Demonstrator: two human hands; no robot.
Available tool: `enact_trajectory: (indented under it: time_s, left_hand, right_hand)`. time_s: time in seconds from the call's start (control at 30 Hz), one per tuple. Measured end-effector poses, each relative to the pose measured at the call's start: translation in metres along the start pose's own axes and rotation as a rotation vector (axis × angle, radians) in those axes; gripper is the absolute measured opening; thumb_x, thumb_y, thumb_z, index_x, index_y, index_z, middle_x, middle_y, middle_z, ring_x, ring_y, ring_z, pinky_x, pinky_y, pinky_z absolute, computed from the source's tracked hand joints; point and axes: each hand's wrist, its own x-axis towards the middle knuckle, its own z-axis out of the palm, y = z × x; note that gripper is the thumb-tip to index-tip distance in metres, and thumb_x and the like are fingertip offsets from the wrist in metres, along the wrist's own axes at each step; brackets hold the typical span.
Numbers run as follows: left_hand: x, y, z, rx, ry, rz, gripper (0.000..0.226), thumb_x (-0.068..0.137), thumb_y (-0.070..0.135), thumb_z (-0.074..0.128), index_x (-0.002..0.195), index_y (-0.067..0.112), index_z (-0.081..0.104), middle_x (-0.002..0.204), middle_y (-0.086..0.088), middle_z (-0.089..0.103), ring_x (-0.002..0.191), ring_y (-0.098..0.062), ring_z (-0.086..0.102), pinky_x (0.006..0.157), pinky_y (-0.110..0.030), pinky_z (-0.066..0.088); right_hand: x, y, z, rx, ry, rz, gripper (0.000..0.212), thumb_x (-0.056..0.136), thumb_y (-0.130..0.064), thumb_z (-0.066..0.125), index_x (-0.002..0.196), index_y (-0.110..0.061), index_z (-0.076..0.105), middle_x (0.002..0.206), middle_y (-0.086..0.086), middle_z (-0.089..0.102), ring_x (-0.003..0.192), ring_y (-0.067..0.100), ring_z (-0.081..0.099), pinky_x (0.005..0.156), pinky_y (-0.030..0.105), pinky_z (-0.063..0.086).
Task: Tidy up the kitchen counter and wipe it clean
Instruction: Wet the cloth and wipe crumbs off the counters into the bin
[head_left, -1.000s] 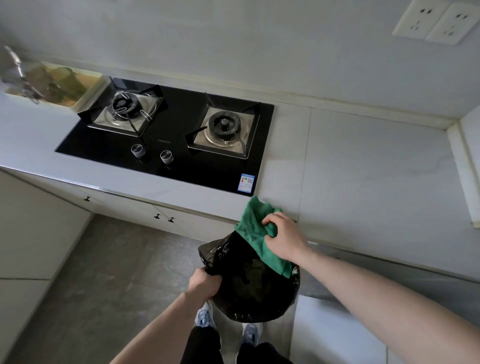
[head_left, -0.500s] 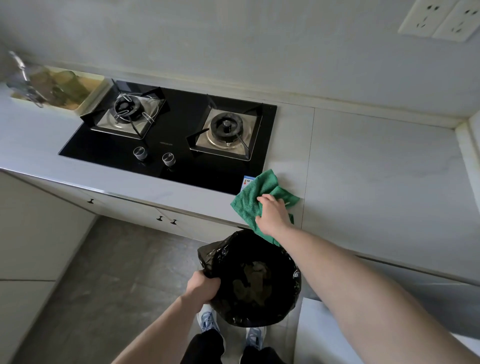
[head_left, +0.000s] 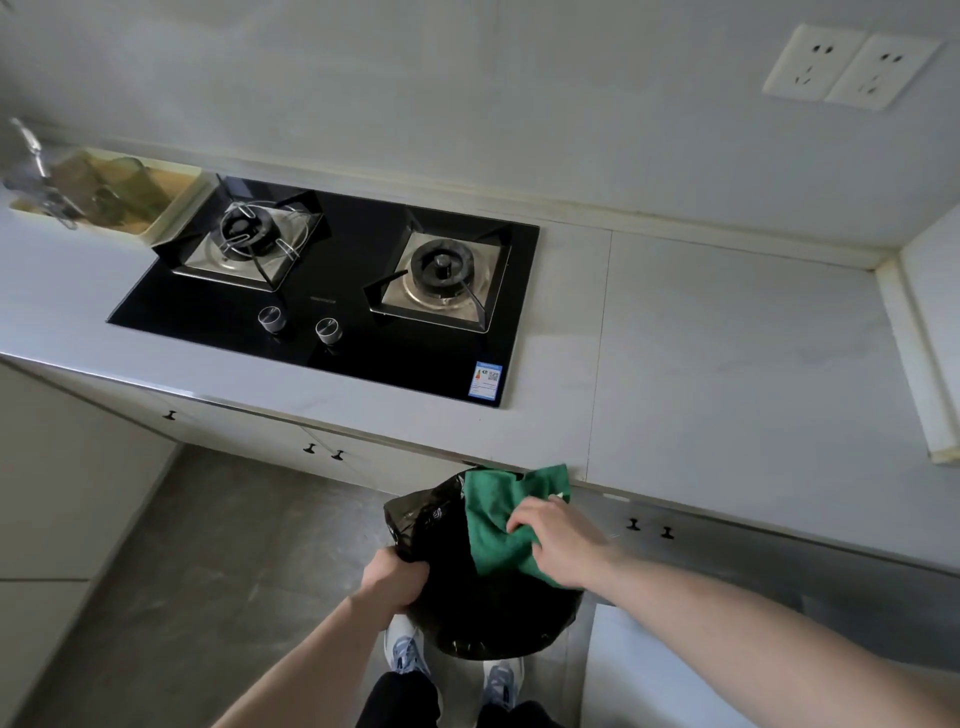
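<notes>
Your green cloth (head_left: 498, 525) hangs off the near counter (head_left: 727, 374) edge over the black bag (head_left: 457, 608), right hand (head_left: 558, 538) gripping it. Left hand (head_left: 396, 579) clutches the bag's rim (keep it wide); sweep crumbs straight in.

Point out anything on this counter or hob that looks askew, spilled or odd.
The left burner's pan support sits rotated against the hob's edges, unlike the squarely set right one. No spill shows on the counter. The green cloth hangs off the counter edge over the black bag, under the right hand.
</notes>
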Motion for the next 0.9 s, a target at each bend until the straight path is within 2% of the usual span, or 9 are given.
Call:
enact_trajectory:
  time_s: [0.07,0.2,0.3,0.43,0.5,0.6,0.67,0.8,0.9]
  left_hand:
    - [-0.001,0.001,-0.001,-0.004,0.002,0.010,0.022,0.078,0.015,0.057,0.094,0.008,0.071,0.089,-0.012,0.074,0.077,-0.028,0.074,0.061,-0.035,0.065]
    - [-0.007,0.002,0.000,-0.011,0.025,0.015,0.019,0.081,0.014,0.058,0.093,0.006,0.070,0.087,-0.012,0.073,0.076,-0.026,0.072,0.055,-0.029,0.060]
    - [-0.007,0.001,0.003,-0.019,0.035,0.022,0.015,0.081,0.013,0.059,0.091,0.008,0.069,0.086,-0.012,0.073,0.077,-0.027,0.074,0.064,-0.034,0.065]
    - [-0.005,0.002,0.006,-0.019,0.036,0.027,0.018,0.079,0.014,0.060,0.093,0.008,0.070,0.087,-0.014,0.074,0.075,-0.029,0.074,0.063,-0.038,0.066]
    - [-0.007,0.002,0.007,-0.013,0.033,0.030,0.018,0.079,0.013,0.060,0.093,0.008,0.071,0.086,-0.013,0.075,0.075,-0.028,0.075,0.061,-0.037,0.065]
    - [-0.007,0.002,0.010,-0.027,0.029,0.025,0.019,0.079,0.012,0.061,0.094,0.007,0.071,0.086,-0.014,0.075,0.075,-0.028,0.075,0.060,-0.035,0.064]
    - [-0.007,0.001,0.011,-0.035,0.025,0.017,0.020,0.079,0.011,0.060,0.094,0.007,0.071,0.087,-0.014,0.075,0.077,-0.028,0.074,0.060,-0.034,0.064]
    - [-0.003,-0.003,0.014,-0.051,0.019,0.010,0.022,0.075,0.012,0.061,0.093,0.006,0.071,0.087,-0.014,0.075,0.077,-0.029,0.074,0.065,-0.040,0.066]
    - [-0.001,-0.004,0.015,-0.054,0.007,0.008,0.024,0.070,0.014,0.061,0.090,0.007,0.072,0.085,-0.013,0.075,0.078,-0.029,0.075,0.071,-0.045,0.066]
  right_hand:
    - [-0.009,0.005,-0.012,0.086,0.065,0.006,0.044,0.088,-0.005,0.057,0.120,-0.032,0.066,0.129,-0.020,0.058,0.122,0.009,0.050,0.110,0.030,0.040]
    - [-0.005,0.015,-0.060,0.266,0.398,0.049,0.040,0.076,-0.016,0.064,0.109,-0.037,0.069,0.117,-0.023,0.064,0.111,0.005,0.059,0.100,0.027,0.047]
    - [-0.004,0.030,-0.099,0.321,0.658,0.145,0.039,0.075,-0.012,0.068,0.109,-0.030,0.071,0.113,-0.015,0.068,0.106,0.008,0.062,0.096,0.026,0.048]
    - [-0.004,0.072,-0.118,0.286,0.788,0.320,0.044,0.079,-0.012,0.065,0.120,-0.027,0.068,0.122,-0.006,0.067,0.109,0.020,0.062,0.094,0.034,0.053]
    - [-0.005,0.097,-0.115,0.233,0.701,0.454,0.052,0.083,-0.011,0.062,0.133,-0.025,0.063,0.132,0.001,0.064,0.116,0.028,0.060,0.099,0.039,0.051]
    - [-0.012,0.115,-0.098,0.067,0.401,0.593,0.055,0.091,-0.012,0.056,0.145,-0.022,0.054,0.147,0.002,0.051,0.126,0.033,0.053,0.107,0.041,0.045]
    - [-0.016,0.106,-0.081,0.008,0.372,0.611,0.053,0.091,-0.014,0.056,0.144,-0.020,0.054,0.146,0.000,0.049,0.121,0.033,0.053,0.104,0.039,0.046]
    - [-0.013,0.059,-0.050,0.072,0.378,0.482,0.049,0.087,-0.012,0.057,0.135,-0.019,0.060,0.137,-0.001,0.053,0.116,0.031,0.056,0.099,0.036,0.046]
    - [-0.010,0.020,-0.031,0.182,0.216,0.320,0.048,0.081,-0.006,0.058,0.126,-0.020,0.066,0.125,-0.004,0.059,0.114,0.020,0.057,0.095,0.028,0.044]
